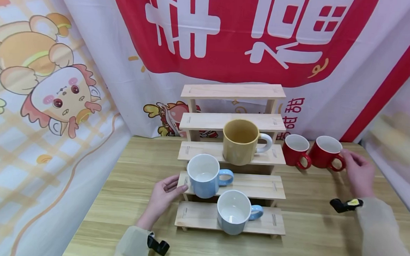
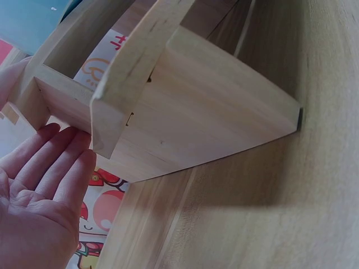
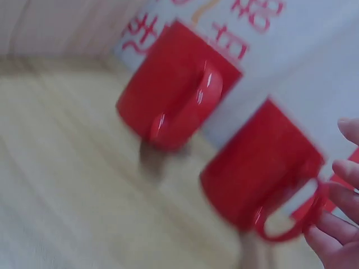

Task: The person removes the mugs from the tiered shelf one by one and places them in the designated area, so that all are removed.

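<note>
Bright, even head view, dimmer left wrist view, soft-shadowed tabletop (image 2: pixel 252 179), blurred right wrist view, glints on a red mug (image 3: pixel 168 81)

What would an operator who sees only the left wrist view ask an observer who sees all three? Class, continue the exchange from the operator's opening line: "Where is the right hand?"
Observer: The right hand is at the handle of the rightmost red mug.
Operator: Does another mug stand beside it?
Observer: Yes, a second red mug stands just to its left.
Operator: What is on the middle shelf of the wooden rack?
Observer: A yellow mug, its white handle pointing right.
</note>
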Action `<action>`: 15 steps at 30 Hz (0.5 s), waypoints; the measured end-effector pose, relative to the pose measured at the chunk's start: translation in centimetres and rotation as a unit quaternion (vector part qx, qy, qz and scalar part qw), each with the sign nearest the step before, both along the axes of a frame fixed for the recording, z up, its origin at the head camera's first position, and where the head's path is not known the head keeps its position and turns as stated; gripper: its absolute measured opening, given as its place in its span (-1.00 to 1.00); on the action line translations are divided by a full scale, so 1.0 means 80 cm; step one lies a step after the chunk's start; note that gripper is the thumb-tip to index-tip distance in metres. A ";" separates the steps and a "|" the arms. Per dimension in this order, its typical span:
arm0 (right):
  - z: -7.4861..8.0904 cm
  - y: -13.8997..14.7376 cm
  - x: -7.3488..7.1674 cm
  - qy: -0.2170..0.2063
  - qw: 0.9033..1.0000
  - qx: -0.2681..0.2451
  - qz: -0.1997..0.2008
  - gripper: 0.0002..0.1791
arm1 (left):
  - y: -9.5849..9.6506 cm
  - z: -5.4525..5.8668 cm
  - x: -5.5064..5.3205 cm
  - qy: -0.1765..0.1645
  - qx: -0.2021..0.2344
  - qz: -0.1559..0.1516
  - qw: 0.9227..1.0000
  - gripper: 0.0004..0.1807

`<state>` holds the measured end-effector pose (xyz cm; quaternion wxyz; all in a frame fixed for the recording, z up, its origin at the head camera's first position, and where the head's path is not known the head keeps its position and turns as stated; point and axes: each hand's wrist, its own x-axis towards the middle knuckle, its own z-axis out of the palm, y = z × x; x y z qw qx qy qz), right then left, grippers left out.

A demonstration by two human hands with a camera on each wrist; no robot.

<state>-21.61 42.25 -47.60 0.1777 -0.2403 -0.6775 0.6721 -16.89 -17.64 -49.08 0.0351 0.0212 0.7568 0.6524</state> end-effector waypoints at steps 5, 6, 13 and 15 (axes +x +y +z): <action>0.046 -0.017 -0.001 0.047 0.999 -0.006 -0.007 -0.68 | 0.000 0.001 0.000 -0.002 -0.001 0.002 1.000 -0.33; 0.055 -0.021 -0.001 0.069 0.997 -0.027 -0.001 -0.70 | 0.000 0.001 0.000 -0.002 -0.002 0.001 1.000 -0.34; 0.126 -0.059 0.006 0.130 0.986 -0.055 0.089 -0.50 | 0.000 0.000 -0.001 0.003 -0.007 0.000 1.000 -0.33; 0.145 -0.073 0.010 0.093 0.990 0.000 0.109 -0.40 | 0.000 0.001 -0.001 0.002 -0.007 0.000 1.000 -0.33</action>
